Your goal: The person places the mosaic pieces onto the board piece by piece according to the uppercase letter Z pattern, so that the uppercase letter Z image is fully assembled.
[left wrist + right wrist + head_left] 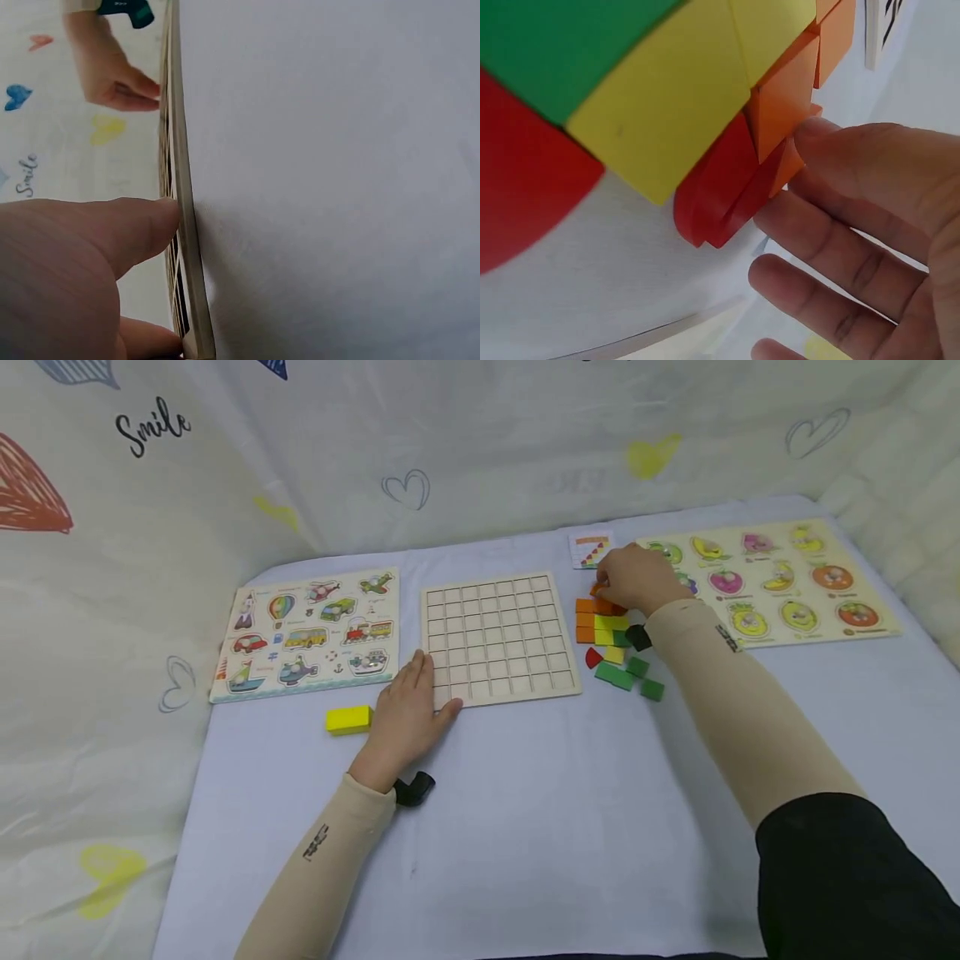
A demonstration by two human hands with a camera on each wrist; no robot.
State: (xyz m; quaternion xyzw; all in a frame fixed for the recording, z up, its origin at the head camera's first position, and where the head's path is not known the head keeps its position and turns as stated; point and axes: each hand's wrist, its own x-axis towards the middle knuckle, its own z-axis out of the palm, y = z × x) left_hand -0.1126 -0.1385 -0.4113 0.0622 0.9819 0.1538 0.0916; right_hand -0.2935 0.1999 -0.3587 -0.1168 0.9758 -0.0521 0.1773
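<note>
My left hand (405,714) rests at the near left corner of a wooden grid board (498,639). Its fingers lie along the left edge, and the thumb (150,225) touches the near edge. To the right of the board, my right hand (633,577) is at the far end of a group of coloured blocks. In the right wrist view, its thumb and index finger pinch an orange block (786,169), partly hidden by the fingertips. Red blocks (720,191) lie against it, with yellow blocks (667,105) and a green block (562,45) alongside.
A vehicle picture board (315,635) lies left of the grid, with a yellow block (348,720) in front of it. A fruit picture board (780,585) lies at the right. Behind the blocks is a small pattern card (588,550). Loose green blocks (615,676) lie nearer me.
</note>
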